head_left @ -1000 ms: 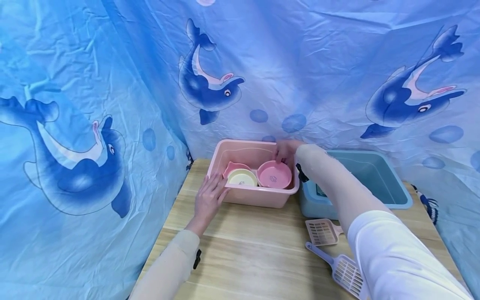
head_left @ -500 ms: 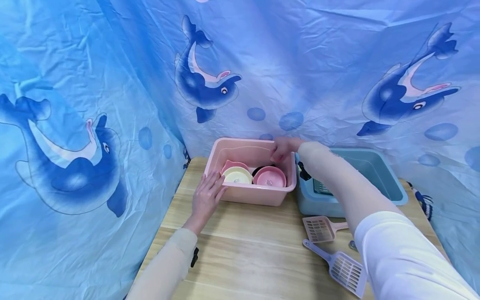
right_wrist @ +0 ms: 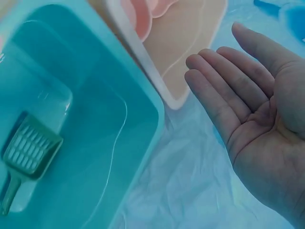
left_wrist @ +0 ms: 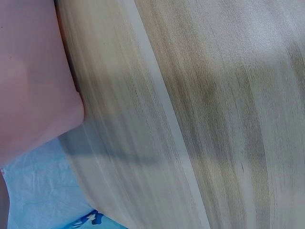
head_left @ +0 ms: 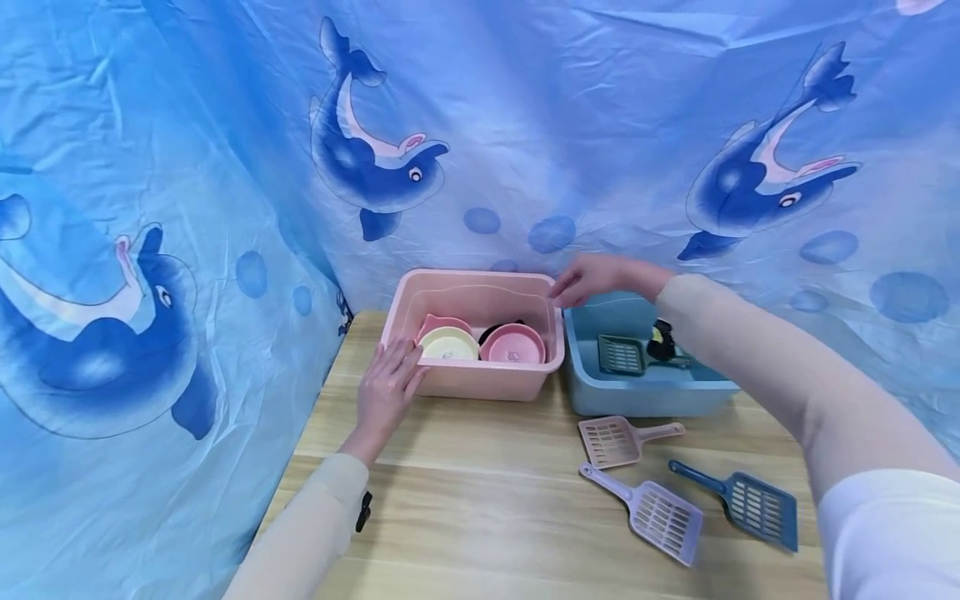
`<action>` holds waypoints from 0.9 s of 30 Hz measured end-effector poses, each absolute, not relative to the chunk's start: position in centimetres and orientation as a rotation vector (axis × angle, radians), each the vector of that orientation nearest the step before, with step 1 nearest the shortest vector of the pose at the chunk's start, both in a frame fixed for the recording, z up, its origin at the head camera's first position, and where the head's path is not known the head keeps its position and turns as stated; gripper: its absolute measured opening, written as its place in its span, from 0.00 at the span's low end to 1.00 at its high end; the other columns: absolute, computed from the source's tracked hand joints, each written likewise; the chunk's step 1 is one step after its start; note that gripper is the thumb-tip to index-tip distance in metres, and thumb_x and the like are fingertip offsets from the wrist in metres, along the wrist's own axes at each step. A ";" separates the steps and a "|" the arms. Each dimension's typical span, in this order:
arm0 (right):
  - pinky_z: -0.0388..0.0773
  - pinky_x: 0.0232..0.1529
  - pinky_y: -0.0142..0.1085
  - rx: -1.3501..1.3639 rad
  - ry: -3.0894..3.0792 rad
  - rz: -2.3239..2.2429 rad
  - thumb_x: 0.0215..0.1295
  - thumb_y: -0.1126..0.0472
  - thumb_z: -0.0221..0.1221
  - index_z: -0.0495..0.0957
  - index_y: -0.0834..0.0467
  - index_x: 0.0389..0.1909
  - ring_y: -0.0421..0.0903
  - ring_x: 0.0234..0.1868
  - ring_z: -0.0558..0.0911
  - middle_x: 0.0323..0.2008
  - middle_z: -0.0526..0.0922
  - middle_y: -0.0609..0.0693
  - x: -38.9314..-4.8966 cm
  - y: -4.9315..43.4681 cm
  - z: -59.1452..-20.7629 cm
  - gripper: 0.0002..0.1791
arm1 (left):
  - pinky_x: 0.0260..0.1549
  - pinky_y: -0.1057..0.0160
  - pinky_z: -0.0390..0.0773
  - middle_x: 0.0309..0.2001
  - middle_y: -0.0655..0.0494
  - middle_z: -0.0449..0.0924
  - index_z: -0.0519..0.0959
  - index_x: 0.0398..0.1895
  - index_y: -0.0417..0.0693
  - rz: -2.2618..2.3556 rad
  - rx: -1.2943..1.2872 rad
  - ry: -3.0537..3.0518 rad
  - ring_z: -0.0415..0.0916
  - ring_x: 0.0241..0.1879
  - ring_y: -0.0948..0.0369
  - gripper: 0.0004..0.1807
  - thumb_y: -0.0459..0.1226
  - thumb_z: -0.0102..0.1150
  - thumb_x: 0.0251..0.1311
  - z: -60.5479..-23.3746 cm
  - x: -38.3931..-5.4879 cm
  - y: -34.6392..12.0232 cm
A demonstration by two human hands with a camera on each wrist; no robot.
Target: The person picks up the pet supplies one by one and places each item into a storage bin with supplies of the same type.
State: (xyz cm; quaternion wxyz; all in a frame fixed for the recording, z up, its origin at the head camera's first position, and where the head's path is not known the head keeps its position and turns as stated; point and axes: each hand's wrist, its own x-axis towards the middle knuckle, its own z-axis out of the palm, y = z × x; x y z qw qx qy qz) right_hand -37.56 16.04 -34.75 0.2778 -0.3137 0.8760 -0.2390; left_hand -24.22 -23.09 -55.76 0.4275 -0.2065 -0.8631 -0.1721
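Observation:
My left hand rests on the front left rim of a pink bin, its fingers lying fairly straight. In the left wrist view only the bin's pink wall and the wooden tabletop show. Above the bin's back right corner is my right hand; the right wrist view shows this hand with its palm bare and fingers extended. Inside the pink bin sit a pale yellow bowl, a pink bowl, a pink cat-eared bowl behind, and something black, mostly hidden.
A blue bin stands right of the pink one, holding a green litter scoop and a small black-and-yellow item. On the table lie a pink scoop, a lavender scoop and a blue scoop. A dolphin-print curtain hangs behind.
My right hand has let go of the pink bowl and lifted out of the pink bin to its back right corner. My left hand stays at the rim. The view has turned slightly right.

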 end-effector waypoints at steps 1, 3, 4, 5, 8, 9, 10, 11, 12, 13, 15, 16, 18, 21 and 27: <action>0.86 0.61 0.52 -0.854 2.359 -0.630 0.79 0.59 0.62 0.79 0.68 0.68 0.60 0.58 0.87 0.62 0.85 0.65 -37.1 16.7 -34.5 0.23 | 0.67 0.33 0.75 0.62 0.39 0.83 0.88 0.58 0.42 -0.429 -0.516 -2.160 0.83 0.61 0.38 0.26 0.38 0.80 0.53 -55.7 -24.2 -23.2; 0.86 0.61 0.53 -0.893 2.380 -0.601 0.78 0.58 0.64 0.80 0.68 0.67 0.59 0.58 0.88 0.60 0.86 0.64 -35.9 18.0 -33.9 0.23 | 0.68 0.33 0.75 0.63 0.39 0.83 0.87 0.59 0.42 -0.422 -0.510 -2.175 0.82 0.62 0.38 0.27 0.37 0.80 0.54 -55.6 -24.0 -23.2; 0.85 0.61 0.53 -0.901 2.391 -0.597 0.78 0.58 0.64 0.80 0.67 0.66 0.59 0.58 0.88 0.60 0.87 0.63 -35.3 18.7 -33.7 0.23 | 0.68 0.33 0.74 0.63 0.38 0.82 0.87 0.60 0.42 -0.423 -0.509 -2.182 0.82 0.62 0.38 0.28 0.37 0.81 0.54 -55.5 -24.0 -23.3; 0.85 0.62 0.52 -0.910 2.401 -0.602 0.77 0.58 0.65 0.81 0.67 0.65 0.59 0.58 0.88 0.59 0.87 0.63 -34.7 19.5 -33.5 0.23 | 0.68 0.33 0.74 0.63 0.38 0.82 0.86 0.60 0.42 -0.425 -0.509 -2.189 0.82 0.62 0.37 0.29 0.36 0.81 0.54 -55.4 -23.9 -23.3; 0.85 0.62 0.52 -0.945 2.426 -0.630 0.76 0.59 0.67 0.82 0.68 0.63 0.58 0.59 0.88 0.58 0.88 0.62 -32.8 21.9 -33.4 0.22 | 0.69 0.33 0.73 0.62 0.37 0.83 0.86 0.61 0.42 -0.424 -0.504 -2.211 0.82 0.62 0.37 0.29 0.37 0.81 0.55 -55.1 -23.8 -23.1; 0.85 0.62 0.51 -0.945 2.434 -0.642 0.76 0.59 0.67 0.82 0.68 0.63 0.57 0.59 0.88 0.58 0.88 0.62 -32.3 22.8 -33.5 0.22 | 0.69 0.33 0.73 0.62 0.36 0.83 0.85 0.61 0.42 -0.422 -0.508 -2.216 0.82 0.63 0.37 0.29 0.37 0.81 0.55 -55.1 -23.8 -23.1; 0.86 0.61 0.51 -0.944 2.442 -0.653 0.76 0.59 0.67 0.82 0.68 0.63 0.57 0.59 0.88 0.58 0.88 0.62 -31.7 23.6 -33.6 0.22 | 0.69 0.33 0.73 0.62 0.36 0.83 0.85 0.62 0.42 -0.424 -0.505 -2.225 0.82 0.63 0.37 0.29 0.37 0.81 0.55 -55.0 -23.8 -23.0; 0.86 0.60 0.51 -0.940 2.452 -0.659 0.76 0.59 0.67 0.82 0.69 0.63 0.57 0.58 0.88 0.57 0.88 0.62 -31.0 24.4 -33.7 0.22 | 0.70 0.33 0.73 0.62 0.36 0.83 0.85 0.62 0.42 -0.423 -0.503 -2.234 0.81 0.63 0.37 0.29 0.37 0.81 0.55 -55.0 -23.8 -22.9; 0.87 0.59 0.50 -0.937 2.465 -0.661 0.76 0.58 0.67 0.82 0.69 0.63 0.56 0.58 0.88 0.57 0.89 0.62 -30.4 25.1 -33.8 0.23 | 0.70 0.33 0.73 0.62 0.36 0.83 0.85 0.62 0.42 -0.419 -0.503 -2.240 0.81 0.63 0.37 0.30 0.37 0.81 0.55 -54.9 -23.8 -22.8; 0.88 0.57 0.50 -0.929 2.479 -0.668 0.76 0.58 0.67 0.82 0.68 0.63 0.55 0.57 0.89 0.56 0.89 0.62 -29.9 25.8 -33.9 0.23 | 0.70 0.34 0.72 0.63 0.36 0.83 0.85 0.63 0.42 -0.418 -0.503 -2.246 0.81 0.64 0.38 0.31 0.37 0.81 0.54 -54.9 -23.8 -22.8; 0.89 0.55 0.48 -0.900 2.516 -0.665 0.76 0.56 0.67 0.83 0.67 0.63 0.53 0.55 0.89 0.56 0.89 0.60 -28.8 27.1 -34.2 0.23 | 0.71 0.34 0.72 0.64 0.37 0.82 0.84 0.63 0.42 -0.418 -0.503 -2.256 0.81 0.64 0.38 0.32 0.36 0.82 0.53 -54.8 -23.8 -22.8; 0.89 0.54 0.47 -0.884 2.532 -0.670 0.75 0.56 0.67 0.83 0.66 0.63 0.52 0.55 0.90 0.56 0.89 0.59 -28.3 27.7 -34.4 0.23 | 0.71 0.34 0.71 0.64 0.38 0.81 0.84 0.63 0.43 -0.420 -0.495 -2.263 0.80 0.65 0.38 0.32 0.36 0.82 0.53 -54.8 -23.8 -22.8; 0.89 0.53 0.45 -0.843 2.555 -0.691 0.75 0.55 0.67 0.83 0.66 0.63 0.51 0.55 0.90 0.56 0.90 0.58 -27.4 28.8 -34.8 0.24 | 0.72 0.35 0.71 0.65 0.40 0.80 0.84 0.64 0.44 -0.419 -0.490 -2.273 0.80 0.65 0.39 0.31 0.37 0.81 0.54 -54.8 -23.8 -22.8; 0.89 0.54 0.44 -0.779 2.590 -0.731 0.76 0.54 0.67 0.83 0.65 0.65 0.52 0.56 0.89 0.57 0.89 0.58 -26.0 30.4 -35.6 0.24 | 0.74 0.37 0.69 0.66 0.41 0.80 0.84 0.64 0.45 -0.425 -0.476 -2.293 0.79 0.67 0.40 0.29 0.38 0.80 0.58 -55.0 -23.8 -22.6; 0.88 0.54 0.53 -0.746 2.742 -0.715 0.76 0.54 0.67 0.81 0.64 0.67 0.56 0.57 0.89 0.61 0.87 0.61 -23.4 33.0 -37.3 0.26 | 0.74 0.37 0.69 0.66 0.41 0.80 0.85 0.62 0.44 -0.432 -0.476 -2.297 0.79 0.67 0.40 0.26 0.39 0.78 0.61 -54.9 -23.8 -22.8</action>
